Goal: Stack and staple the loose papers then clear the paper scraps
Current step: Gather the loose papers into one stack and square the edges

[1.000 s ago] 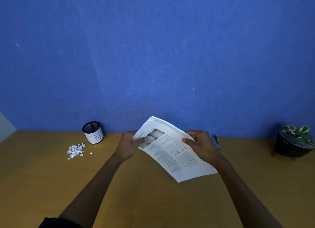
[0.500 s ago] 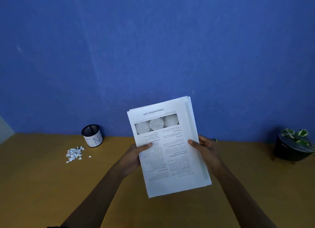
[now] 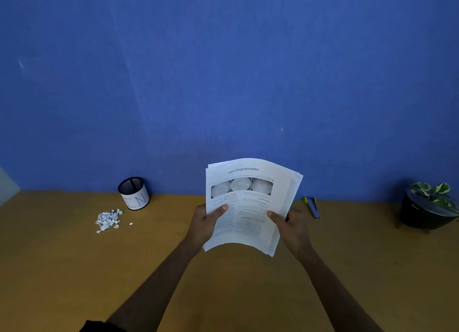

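A stack of printed white papers [image 3: 248, 197] stands nearly upright above the wooden desk [image 3: 74, 269], bowed outward, its sheets fanned unevenly at the right edge. My left hand [image 3: 205, 223] grips its left edge with the thumb on the front page. My right hand [image 3: 289, 226] grips the right edge the same way. A blue stapler with yellow trim [image 3: 312, 207] lies on the desk just right of my right hand, by the wall. A small heap of white paper scraps [image 3: 108, 220] lies at the left.
A black mesh cup with a white label [image 3: 134, 194] stands against the blue wall [image 3: 223, 71], just behind the scraps. A potted plant in a black pot [image 3: 427, 207] sits at the far right of the desk.
The papers have been swung from a flat tilt to upright, then lowered a little and bowed between both hands. The stapler behind my right hand has come into sight.
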`<state>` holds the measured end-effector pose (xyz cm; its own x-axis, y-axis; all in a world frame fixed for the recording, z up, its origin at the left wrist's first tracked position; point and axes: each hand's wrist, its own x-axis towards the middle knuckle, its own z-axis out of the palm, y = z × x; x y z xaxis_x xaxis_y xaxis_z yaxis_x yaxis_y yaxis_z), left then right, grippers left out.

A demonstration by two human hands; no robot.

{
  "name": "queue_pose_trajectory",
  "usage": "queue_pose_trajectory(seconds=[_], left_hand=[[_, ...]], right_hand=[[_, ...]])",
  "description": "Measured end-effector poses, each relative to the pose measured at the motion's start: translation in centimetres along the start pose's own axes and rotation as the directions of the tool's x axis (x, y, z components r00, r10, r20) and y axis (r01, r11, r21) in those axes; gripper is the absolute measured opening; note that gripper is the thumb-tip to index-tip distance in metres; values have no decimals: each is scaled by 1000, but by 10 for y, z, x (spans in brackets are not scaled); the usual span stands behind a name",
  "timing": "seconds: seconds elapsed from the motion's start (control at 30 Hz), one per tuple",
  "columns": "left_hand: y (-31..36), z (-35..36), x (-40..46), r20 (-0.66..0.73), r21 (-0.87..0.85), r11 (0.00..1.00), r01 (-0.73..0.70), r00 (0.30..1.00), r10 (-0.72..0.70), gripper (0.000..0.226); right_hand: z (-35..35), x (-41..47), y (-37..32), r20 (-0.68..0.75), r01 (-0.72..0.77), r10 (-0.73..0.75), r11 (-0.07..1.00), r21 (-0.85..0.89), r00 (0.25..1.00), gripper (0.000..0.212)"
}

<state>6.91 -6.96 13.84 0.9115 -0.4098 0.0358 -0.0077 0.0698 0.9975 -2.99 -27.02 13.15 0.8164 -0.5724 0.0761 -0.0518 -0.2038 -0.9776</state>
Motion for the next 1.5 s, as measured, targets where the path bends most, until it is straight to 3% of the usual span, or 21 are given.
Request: queue_pose_trajectory(seconds=[0.27,0.47,0.9,1.1,1.37,1.5], left_hand=[[-22,-2,-6,-78,-20,997,71,994,-72,16],[-25,-1,-7,-87,-12,992,124,988,-125,18],[-32,-2,-10,-103,-18,994,104,989,-106,17],[-44,-1,-12,-118,-56,981,188,974,-193,16],[-37,-3,-2,-77,-3,980,197,977,-197,18],[-21,-8,5,10,23,981,190,982,-190,16]], right_hand=[[15,-12,27,-41,-35,34,999,-24,999,12],[18,-15,39,9,-72,72,994,-78,997,30],[18,-16,47,7,-51,52,996,-77,999,23],[18,-18,59,55,-82,88,991,-102,995,25],[10,-12,51,66,-77,80,996,-48,995,15],[5,-9,32,25,-32,32,999,1,999,18]])
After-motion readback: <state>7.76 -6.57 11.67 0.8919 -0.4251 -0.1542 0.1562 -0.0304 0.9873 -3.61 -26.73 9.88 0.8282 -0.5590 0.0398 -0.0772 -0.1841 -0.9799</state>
